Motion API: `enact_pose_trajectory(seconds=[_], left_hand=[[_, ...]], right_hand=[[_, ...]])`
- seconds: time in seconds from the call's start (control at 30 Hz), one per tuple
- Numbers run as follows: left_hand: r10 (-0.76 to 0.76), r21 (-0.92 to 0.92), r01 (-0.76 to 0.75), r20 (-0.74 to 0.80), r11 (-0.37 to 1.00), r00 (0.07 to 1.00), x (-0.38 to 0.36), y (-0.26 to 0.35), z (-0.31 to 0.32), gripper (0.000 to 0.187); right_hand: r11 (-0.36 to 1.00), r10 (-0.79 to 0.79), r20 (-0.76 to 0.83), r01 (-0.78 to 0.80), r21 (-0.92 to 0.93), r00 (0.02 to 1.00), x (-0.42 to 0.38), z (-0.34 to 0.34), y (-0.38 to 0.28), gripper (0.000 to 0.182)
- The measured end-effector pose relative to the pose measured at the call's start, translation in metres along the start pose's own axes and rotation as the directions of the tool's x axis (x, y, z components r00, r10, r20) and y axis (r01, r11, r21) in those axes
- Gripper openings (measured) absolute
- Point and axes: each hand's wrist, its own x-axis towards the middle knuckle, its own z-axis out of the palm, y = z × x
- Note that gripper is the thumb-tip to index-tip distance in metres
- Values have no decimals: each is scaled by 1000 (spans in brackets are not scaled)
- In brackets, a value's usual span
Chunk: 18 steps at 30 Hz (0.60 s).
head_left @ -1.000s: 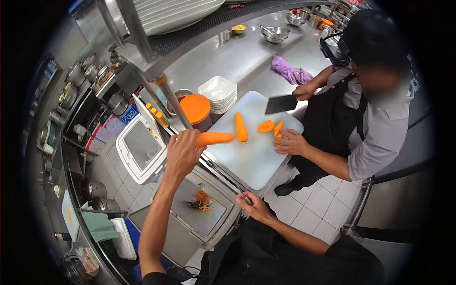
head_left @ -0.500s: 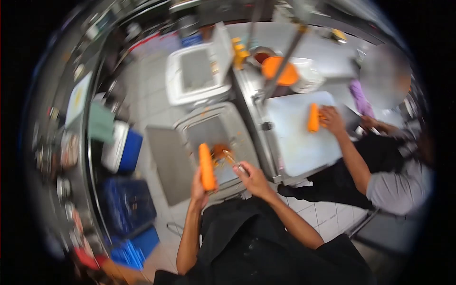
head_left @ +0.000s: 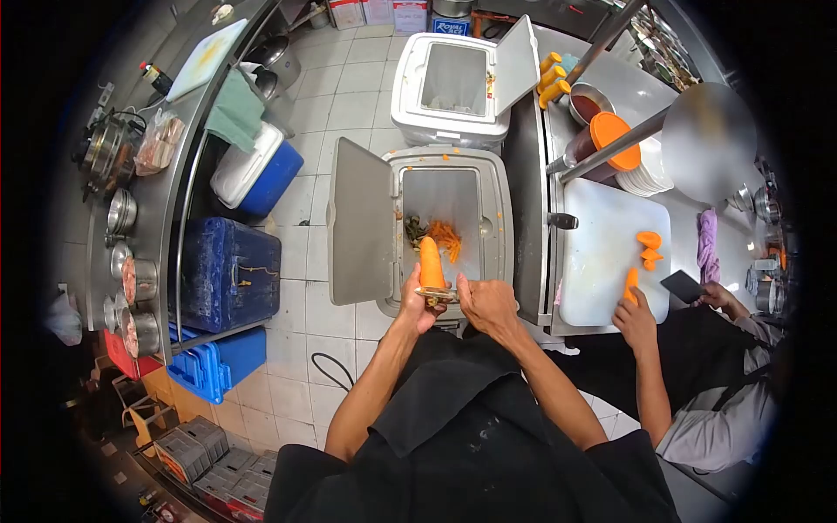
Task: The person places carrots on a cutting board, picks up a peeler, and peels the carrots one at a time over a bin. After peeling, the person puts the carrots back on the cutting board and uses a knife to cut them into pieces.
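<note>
My left hand (head_left: 413,305) is closed round the lower end of a carrot (head_left: 431,261), which points away from me over a grey bin (head_left: 495,200) with its lid (head_left: 359,222) swung open to the left. In my right hand (head_left: 486,305) is a peeler (head_left: 436,294), its head lying across the carrot near the left hand's fingers. Orange peelings (head_left: 446,237) and some dark scraps (head_left: 415,230) lie inside the bin, beyond the carrot.
At right, a co-worker's hand (head_left: 635,318) touches carrot on a white cutting board (head_left: 602,244); their other hand holds a knife (head_left: 682,286). A white bin (head_left: 410,96) stands ahead. Blue containers (head_left: 228,275) sit left under a metal counter (head_left: 187,174).
The peeler has moved from beside the carrot onto its lower part, and my hands are closer together. The view has shifted. The co-worker's carrot now lies in several pieces.
</note>
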Motion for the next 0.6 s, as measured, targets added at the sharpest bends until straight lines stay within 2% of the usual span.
enact_pose_trajectory(seconds=[0.23, 0.4, 0.47, 0.53, 0.6], left_hand=[[-17, -6, 17, 24, 1000, 1000, -3, -1, 9, 51], [-48, 79, 46, 21, 996, 999, -5, 2, 2, 47], [-62, 131, 56, 46, 990, 997, -15, 1, 0, 47], [-50, 217, 29, 90, 976, 995, -22, -4, -5, 46], [-86, 192, 65, 105, 979, 991, -28, -7, -10, 46]], right_hand=[[1000, 0, 14, 1, -28, 1000, 1, -3, 2, 54], [1000, -10, 86, 9, 18, 996, 5, 16, 19, 52], [996, 84, 110, -88, 34, 990, 13, 26, 25, 50], [992, 113, 140, -120, 40, 984, 30, 44, 45, 49], [987, 144, 158, -153, 48, 977, 50, 60, 62, 49]])
